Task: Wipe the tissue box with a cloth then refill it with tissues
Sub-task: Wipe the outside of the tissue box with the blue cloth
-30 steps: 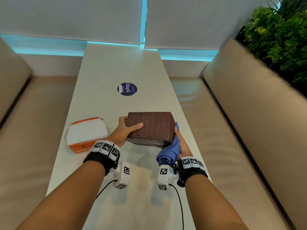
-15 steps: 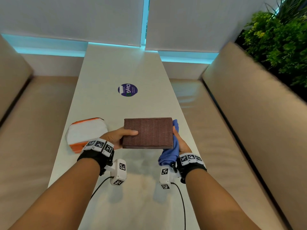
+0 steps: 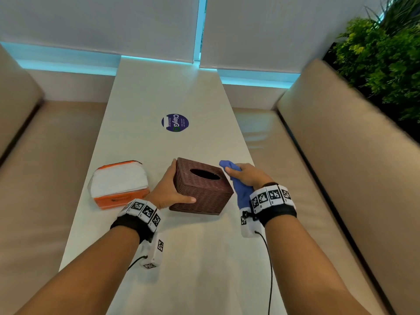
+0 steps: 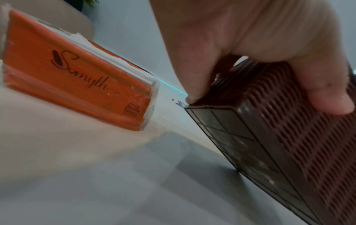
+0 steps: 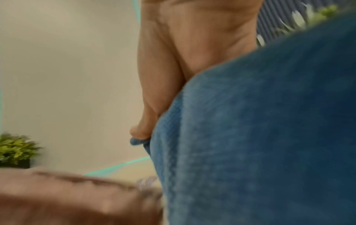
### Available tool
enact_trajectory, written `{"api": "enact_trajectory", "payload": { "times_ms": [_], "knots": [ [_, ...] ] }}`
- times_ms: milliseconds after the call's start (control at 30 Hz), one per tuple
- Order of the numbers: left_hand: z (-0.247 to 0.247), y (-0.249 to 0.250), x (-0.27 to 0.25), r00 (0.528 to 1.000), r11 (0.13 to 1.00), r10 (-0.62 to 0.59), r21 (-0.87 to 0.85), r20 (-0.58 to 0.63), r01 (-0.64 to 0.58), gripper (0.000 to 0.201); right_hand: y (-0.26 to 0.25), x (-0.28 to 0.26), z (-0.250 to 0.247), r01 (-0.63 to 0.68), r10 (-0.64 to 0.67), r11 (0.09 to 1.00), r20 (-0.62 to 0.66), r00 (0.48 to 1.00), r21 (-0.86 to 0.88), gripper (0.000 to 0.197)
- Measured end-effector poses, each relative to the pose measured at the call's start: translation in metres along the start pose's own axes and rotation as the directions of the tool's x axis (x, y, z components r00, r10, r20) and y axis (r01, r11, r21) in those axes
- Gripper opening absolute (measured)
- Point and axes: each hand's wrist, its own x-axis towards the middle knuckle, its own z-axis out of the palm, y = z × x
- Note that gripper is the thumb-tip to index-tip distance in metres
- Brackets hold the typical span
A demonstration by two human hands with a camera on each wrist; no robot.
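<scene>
The brown woven tissue box (image 3: 203,187) (image 4: 300,137) is upright with its oval opening facing up, slightly tilted just over the white table (image 3: 172,94). My left hand (image 3: 169,189) (image 4: 250,45) grips its left side, thumb on the near face. My right hand (image 3: 248,176) (image 5: 173,68) holds a bunched blue cloth (image 3: 238,185) (image 5: 269,137) just right of the box, apart from it. An orange pack of white tissues (image 3: 119,185) (image 4: 77,76) lies to the left of the box.
A round purple sticker (image 3: 175,122) sits farther up the narrow table. Beige padded benches (image 3: 341,155) run along both sides, and a green plant (image 3: 381,60) stands at the far right. Cables trail from both wrist cameras.
The box has been turned from lying with a flat face up to upright, opening on top. My right hand with the cloth has come off the box's right side and moved up and right.
</scene>
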Motion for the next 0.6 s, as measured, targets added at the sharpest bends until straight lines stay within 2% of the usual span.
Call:
{"api": "enact_trajectory", "payload": {
  "times_ms": [100, 200, 267, 367, 467, 533, 600],
  "knots": [
    [0.001, -0.005, 0.0, 0.999, 0.997, 0.038, 0.068, -0.003, -0.038, 0.159, -0.023, -0.007, -0.013, 0.022, -0.025, 0.995, -0.029, 0.999, -0.1, 0.049],
    [-0.002, -0.013, 0.003, 0.999, 0.99, 0.043, 0.134, 0.032, -0.046, 0.162, -0.036, -0.002, -0.005, 0.107, -0.108, 0.994, -0.063, 0.992, -0.014, 0.052],
    [-0.004, -0.014, 0.004, 0.998, 0.98, 0.043, 0.195, 0.04, -0.05, 0.162, -0.037, 0.006, 0.012, 0.152, -0.153, 0.988, -0.016, 0.988, -0.019, 0.06],
    [-0.002, -0.003, 0.001, 0.999, 0.95, 0.0, 0.311, 0.037, -0.012, 0.156, -0.022, 0.023, 0.048, 0.118, -0.106, 0.977, 0.074, 0.992, -0.176, 0.069],
    [-0.002, -0.005, 0.005, 0.999, 0.93, -0.023, 0.367, 0.026, 0.012, 0.154, -0.008, 0.029, 0.068, 0.108, -0.127, 0.967, -0.069, 0.989, -0.232, 0.068],
    [-0.003, -0.004, 0.006, 1.0, 0.921, 0.015, 0.388, 0.019, -0.021, 0.152, -0.001, 0.03, 0.074, 0.143, -0.187, 0.961, -0.178, 0.966, -0.238, 0.064],
    [-0.002, -0.005, 0.008, 0.998, 0.924, 0.067, 0.377, 0.014, -0.067, 0.146, 0.001, 0.031, 0.076, 0.156, -0.19, 0.971, -0.193, 0.963, -0.181, 0.059]
  ]
}}
